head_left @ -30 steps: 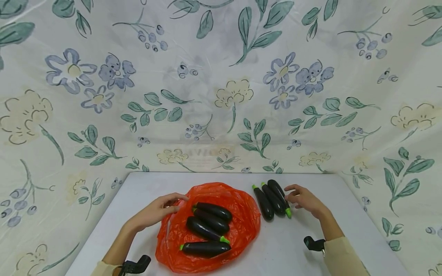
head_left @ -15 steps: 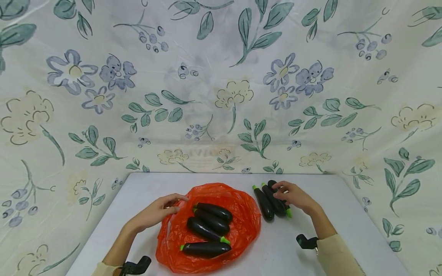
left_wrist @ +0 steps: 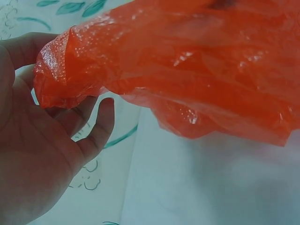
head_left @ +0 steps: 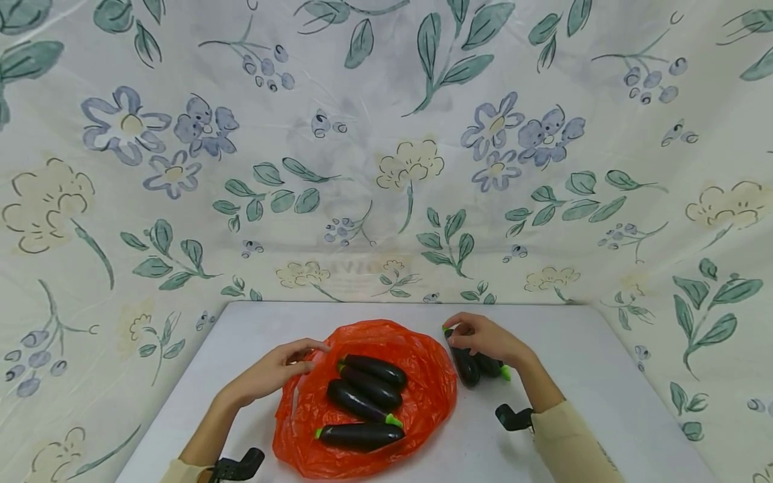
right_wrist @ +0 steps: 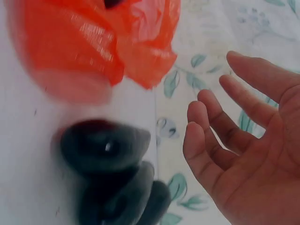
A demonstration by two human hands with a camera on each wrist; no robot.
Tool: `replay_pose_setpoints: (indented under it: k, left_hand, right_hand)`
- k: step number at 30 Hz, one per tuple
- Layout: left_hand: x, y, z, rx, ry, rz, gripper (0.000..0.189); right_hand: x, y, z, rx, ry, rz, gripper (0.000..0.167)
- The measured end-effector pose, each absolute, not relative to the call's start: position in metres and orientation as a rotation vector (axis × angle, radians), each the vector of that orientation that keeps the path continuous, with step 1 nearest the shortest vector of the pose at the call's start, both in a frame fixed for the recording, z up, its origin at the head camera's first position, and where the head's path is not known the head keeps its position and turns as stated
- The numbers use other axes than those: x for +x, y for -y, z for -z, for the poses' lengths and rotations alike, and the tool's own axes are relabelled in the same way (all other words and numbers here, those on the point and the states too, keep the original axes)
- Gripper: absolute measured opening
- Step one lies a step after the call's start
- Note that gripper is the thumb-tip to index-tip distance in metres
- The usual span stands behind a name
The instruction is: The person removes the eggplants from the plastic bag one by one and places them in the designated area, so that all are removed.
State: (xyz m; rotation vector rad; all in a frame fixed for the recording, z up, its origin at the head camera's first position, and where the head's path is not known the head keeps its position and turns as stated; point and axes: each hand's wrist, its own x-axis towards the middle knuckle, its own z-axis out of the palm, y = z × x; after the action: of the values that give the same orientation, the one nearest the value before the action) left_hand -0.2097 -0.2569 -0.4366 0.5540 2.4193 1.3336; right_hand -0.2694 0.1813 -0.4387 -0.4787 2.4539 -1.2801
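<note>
A red plastic bag [head_left: 429, 409] lies spread on the white table, with several dark eggplants [head_left: 361, 437] in it. My left hand [head_left: 274, 369] touches the bag's left rim, fingers loosely extended and thumb apart; in the left wrist view the bag's edge [left_wrist: 61, 75] covers the fingertips. To the bag's right lies a group of three eggplants [head_left: 466, 367], partly hidden by my right hand [head_left: 489, 335]. That hand hovers over their stem ends. Its fingers [right_wrist: 211, 136] look spread and slightly bent in the right wrist view, with nothing between them.
Floral fabric [head_left: 386, 201] hangs behind the white table [head_left: 580, 376] and at both sides. Each wrist carries a black camera mount, one left [head_left: 237, 464] and one right [head_left: 514, 417].
My right hand has moved left from beside the rightmost loose eggplant to over the group's upper ends. My left hand, the bag and the eggplants stay where they were.
</note>
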Motion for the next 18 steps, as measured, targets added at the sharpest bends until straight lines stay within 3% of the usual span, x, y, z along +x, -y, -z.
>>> replay_pose_setpoints:
  k: [18]
  left_hand:
    - [-0.211, 0.256, 0.438, 0.578, -2.416, -1.332, 0.035]
  right_hand:
    - [-0.281, -0.118, 0.445, -0.632, -2.259, 1.065, 0.043]
